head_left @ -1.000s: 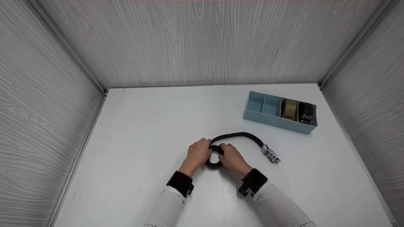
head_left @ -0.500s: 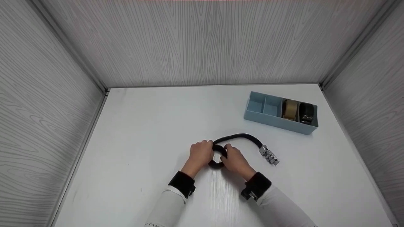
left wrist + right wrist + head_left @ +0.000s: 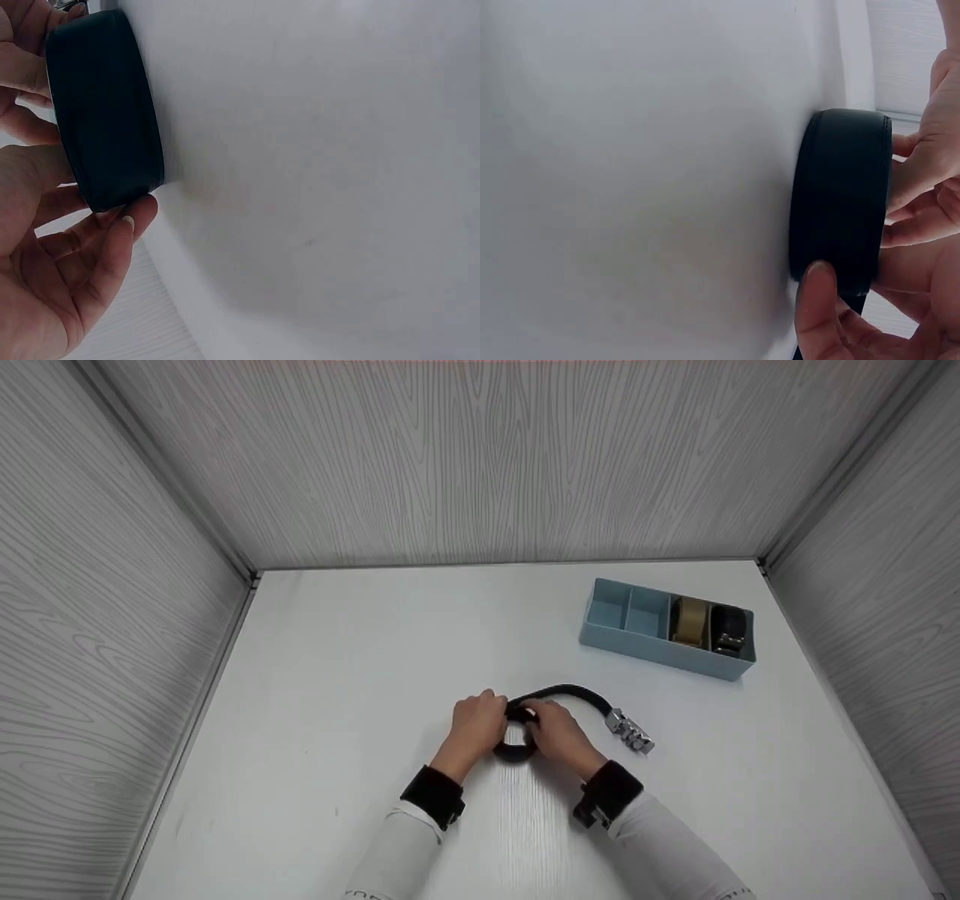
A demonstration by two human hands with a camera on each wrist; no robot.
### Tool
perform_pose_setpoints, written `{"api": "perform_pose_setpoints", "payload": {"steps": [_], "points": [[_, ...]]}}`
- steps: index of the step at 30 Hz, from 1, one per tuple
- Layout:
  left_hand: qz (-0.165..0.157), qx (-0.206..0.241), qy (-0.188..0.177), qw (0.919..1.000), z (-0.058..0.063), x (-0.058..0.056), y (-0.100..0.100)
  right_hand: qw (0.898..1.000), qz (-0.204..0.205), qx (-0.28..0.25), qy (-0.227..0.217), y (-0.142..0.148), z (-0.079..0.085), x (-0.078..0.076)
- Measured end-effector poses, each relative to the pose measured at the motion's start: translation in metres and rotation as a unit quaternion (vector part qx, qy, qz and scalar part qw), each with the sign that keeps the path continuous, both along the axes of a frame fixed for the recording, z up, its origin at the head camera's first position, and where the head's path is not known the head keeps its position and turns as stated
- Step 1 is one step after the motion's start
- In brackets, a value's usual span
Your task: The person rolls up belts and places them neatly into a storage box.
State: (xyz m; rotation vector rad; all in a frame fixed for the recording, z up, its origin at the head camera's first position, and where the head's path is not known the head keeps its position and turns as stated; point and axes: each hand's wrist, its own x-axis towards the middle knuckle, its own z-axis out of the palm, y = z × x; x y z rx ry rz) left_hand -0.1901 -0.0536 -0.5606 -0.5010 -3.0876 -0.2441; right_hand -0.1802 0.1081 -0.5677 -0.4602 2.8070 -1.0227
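A black belt (image 3: 514,753) stands on its edge on the white table, partly wound into a round coil. My left hand (image 3: 478,727) grips the coil's left side, and my right hand (image 3: 561,735) holds its right side with fingers reaching inside the ring. From behind the hands, the unrolled strap (image 3: 571,690) curves right to a silver buckle (image 3: 630,733) lying on the table. The left wrist view has the coil's smooth outer face (image 3: 109,112) between the fingers of both hands. In the right wrist view, a thumb (image 3: 817,304) presses the coil's outer face (image 3: 840,195).
At the back right is a light blue divided box (image 3: 664,652). It holds a rolled tan belt (image 3: 690,621) and a rolled black belt (image 3: 728,628) with a metal buckle, in separate compartments. Grey wood-patterned panels (image 3: 480,465) stand at the back and both sides.
The loose strap has been drawn in toward the coil, and its buckle has slid slightly left. My right hand's fingers have shifted around the coil's top; both hands have stayed on it.
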Motion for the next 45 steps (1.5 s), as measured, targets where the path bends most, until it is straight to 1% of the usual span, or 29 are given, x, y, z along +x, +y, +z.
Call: {"api": "perform_pose_setpoints", "payload": {"steps": [4, 8, 10, 14, 16, 18, 20, 22, 25, 28, 30, 35, 40, 42, 45], "points": [[0.018, 0.013, -0.001, 0.9998, -0.001, 0.0, 0.001, 0.998, -0.04, 0.002, -0.037, 0.003, 0.003, 0.003], [0.029, 0.022, 0.007, 0.9993, -0.002, -0.001, 0.002, 0.998, -0.055, 0.011, -0.032, 0.002, 0.008, 0.006], [0.027, 0.02, 0.011, 0.9994, -0.001, -0.001, 0.002, 0.998, -0.053, 0.017, -0.021, 0.002, 0.01, 0.005], [0.014, 0.016, 0.018, 0.9996, -0.002, -0.001, 0.003, 0.999, -0.033, 0.019, -0.001, 0.0, 0.01, -0.001], [0.015, 0.016, 0.023, 0.9995, -0.003, -0.002, 0.003, 1.0, -0.019, 0.015, 0.007, 0.001, 0.011, -0.004], [0.021, 0.019, 0.028, 0.9992, -0.004, -0.003, 0.003, 1.0, -0.014, 0.005, 0.007, 0.001, 0.011, -0.007], [0.028, 0.024, 0.03, 0.9989, -0.004, -0.004, 0.003, 1.0, -0.018, -0.007, 0.002, 0.002, 0.01, -0.009], [0.034, 0.027, 0.03, 0.9986, -0.004, -0.004, 0.003, 0.999, -0.033, -0.01, -0.009, 0.004, 0.009, -0.009], [0.043, 0.031, 0.021, 0.9984, -0.004, -0.004, 0.004, 0.998, -0.049, -0.004, -0.025, 0.005, 0.008, -0.004], [0.058, 0.037, 0.011, 0.9976, -0.003, -0.004, 0.006, 0.999, -0.042, 0.004, -0.025, 0.005, 0.008, 0.002], [0.064, 0.045, 0.006, 0.9969, -0.002, -0.004, 0.007, 0.999, -0.034, 0.001, -0.014, 0.004, 0.009, 0.004], [0.059, 0.04, -0.003, 0.9974, 0.002, -0.005, 0.007, 0.999, -0.033, -0.002, 0.002, 0.001, 0.01, 0.001], [0.043, 0.024, -0.004, 0.9988, 0.003, -0.008, 0.006, 1.0, -0.013, -0.012, 0.016, 0.0, 0.011, -0.005], [0.041, 0.024, -0.006, 0.9989, 0.002, -0.009, 0.006, 1.0, -0.02, -0.019, 0.008, -0.001, 0.01, -0.005], [0.047, 0.031, -0.011, 0.9983, 0.0, -0.009, 0.007, 0.999, -0.047, -0.014, -0.022, -0.001, 0.008, -0.001]]}}
